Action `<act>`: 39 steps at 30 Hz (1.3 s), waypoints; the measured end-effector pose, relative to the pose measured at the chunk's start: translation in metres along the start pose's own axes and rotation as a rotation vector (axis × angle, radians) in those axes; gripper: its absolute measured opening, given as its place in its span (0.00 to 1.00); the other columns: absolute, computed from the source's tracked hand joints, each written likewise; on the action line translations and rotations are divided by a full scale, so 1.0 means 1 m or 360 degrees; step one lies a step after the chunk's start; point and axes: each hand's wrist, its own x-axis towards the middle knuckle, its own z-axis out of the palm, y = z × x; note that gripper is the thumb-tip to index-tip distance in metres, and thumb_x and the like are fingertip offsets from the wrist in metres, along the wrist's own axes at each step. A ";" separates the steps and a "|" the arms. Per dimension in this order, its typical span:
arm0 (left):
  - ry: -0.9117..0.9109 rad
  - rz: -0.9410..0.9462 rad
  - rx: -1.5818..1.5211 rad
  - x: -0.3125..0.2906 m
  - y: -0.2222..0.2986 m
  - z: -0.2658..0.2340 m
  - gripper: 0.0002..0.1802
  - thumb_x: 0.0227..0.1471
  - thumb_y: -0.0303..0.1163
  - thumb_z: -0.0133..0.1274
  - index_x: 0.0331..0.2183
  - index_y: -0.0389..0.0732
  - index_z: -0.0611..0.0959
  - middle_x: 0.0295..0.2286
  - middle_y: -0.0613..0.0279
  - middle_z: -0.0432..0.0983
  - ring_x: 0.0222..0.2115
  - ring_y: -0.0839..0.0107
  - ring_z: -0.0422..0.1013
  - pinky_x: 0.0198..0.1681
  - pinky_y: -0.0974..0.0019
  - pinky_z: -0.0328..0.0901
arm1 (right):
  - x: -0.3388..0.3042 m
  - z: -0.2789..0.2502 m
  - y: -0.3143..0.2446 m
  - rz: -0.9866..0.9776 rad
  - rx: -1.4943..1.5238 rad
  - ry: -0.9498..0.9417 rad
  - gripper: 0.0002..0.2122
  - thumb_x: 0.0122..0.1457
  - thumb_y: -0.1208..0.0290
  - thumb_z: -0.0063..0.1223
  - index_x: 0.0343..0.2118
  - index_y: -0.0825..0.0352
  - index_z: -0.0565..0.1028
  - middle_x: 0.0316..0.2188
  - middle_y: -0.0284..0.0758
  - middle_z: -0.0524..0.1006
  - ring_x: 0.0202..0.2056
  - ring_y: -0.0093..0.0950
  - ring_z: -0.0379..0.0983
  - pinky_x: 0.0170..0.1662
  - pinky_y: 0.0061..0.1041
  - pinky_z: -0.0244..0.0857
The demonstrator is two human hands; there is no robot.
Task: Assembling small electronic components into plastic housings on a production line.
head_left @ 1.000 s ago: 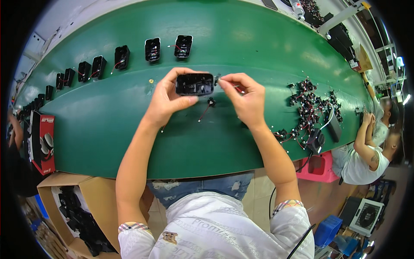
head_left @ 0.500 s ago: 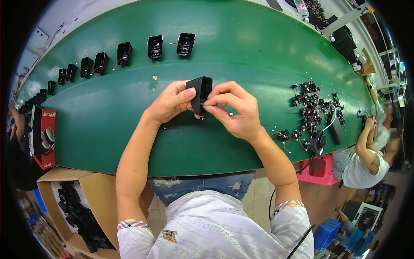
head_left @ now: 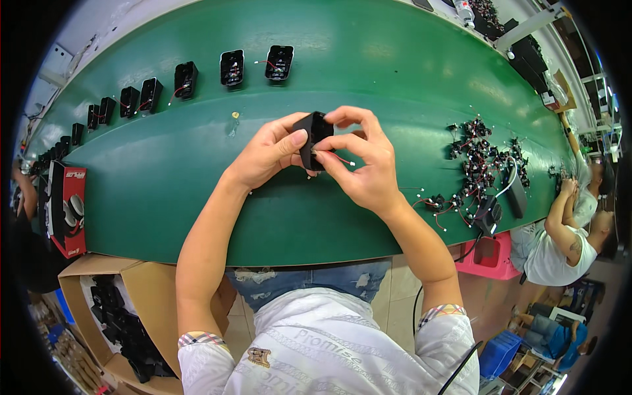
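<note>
Over the green table, the left hand wraps a black housing, thumb along its wall, apparently tipping the open side toward the right hand for easy access. That hand's thumb and forefinger nearly meet at the mouth, a red lead trailing beside them; I can't tell what they grip. Wired parts lie heaped rightward, seemingly for reach; farther off, open housings form a line, presumably kept apart.

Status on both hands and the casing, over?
Left hand gripping casing. Right hand at its open side, red wire showing there. Parts pile off to the right.
</note>
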 end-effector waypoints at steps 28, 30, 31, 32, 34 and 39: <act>0.1843 0.0011 0.1860 -0.326 0.169 0.007 0.11 0.62 0.33 0.49 0.40 0.36 0.79 0.26 0.72 0.68 0.25 0.85 0.62 0.28 0.80 0.57 | 0.102 -0.006 0.117 0.0039 -0.0714 -0.0583 0.13 0.45 0.62 0.66 0.33 0.61 0.81 0.53 0.41 0.72 0.54 0.43 0.65 0.56 0.38 0.63; 0.2163 0.0143 0.1790 -0.419 0.147 -0.005 0.11 0.62 0.34 0.49 0.38 0.36 0.79 0.22 0.73 0.65 0.21 0.85 0.58 0.24 0.78 0.52 | 0.102 -0.004 0.120 0.0076 -0.0777 -0.0604 0.14 0.44 0.63 0.67 0.34 0.61 0.81 0.55 0.41 0.70 0.56 0.43 0.64 0.57 0.38 0.61; 0.2288 0.0119 0.1889 -0.474 0.137 -0.013 0.11 0.62 0.36 0.48 0.36 0.38 0.79 0.23 0.72 0.69 0.22 0.84 0.62 0.25 0.78 0.55 | 0.104 0.001 0.120 0.0073 -0.0818 -0.0649 0.14 0.44 0.63 0.67 0.35 0.60 0.80 0.56 0.41 0.69 0.57 0.43 0.63 0.59 0.38 0.59; 0.2408 0.0096 0.1970 -0.515 0.119 -0.022 0.12 0.62 0.37 0.48 0.33 0.39 0.80 0.24 0.70 0.74 0.23 0.83 0.65 0.26 0.79 0.57 | 0.104 0.000 0.124 0.0063 -0.0773 -0.0671 0.14 0.45 0.65 0.65 0.37 0.58 0.80 0.58 0.40 0.67 0.58 0.43 0.61 0.60 0.39 0.58; 0.2533 -0.0330 0.1965 -0.545 0.071 -0.037 0.14 0.62 0.39 0.48 0.35 0.37 0.79 0.25 0.68 0.74 0.29 0.79 0.71 0.31 0.76 0.62 | 0.099 -0.003 0.120 0.0017 -0.0824 -0.0663 0.14 0.45 0.66 0.64 0.38 0.59 0.80 0.58 0.40 0.67 0.58 0.44 0.61 0.60 0.40 0.58; 0.1823 -0.1114 0.2615 -0.526 0.013 -0.055 0.27 0.53 0.40 0.54 0.50 0.34 0.70 0.48 0.42 0.68 0.48 0.44 0.68 0.51 0.54 0.64 | 0.076 -0.029 0.079 -0.0271 -0.0722 -0.0629 0.17 0.46 0.72 0.59 0.42 0.59 0.78 0.56 0.40 0.68 0.58 0.43 0.62 0.61 0.41 0.58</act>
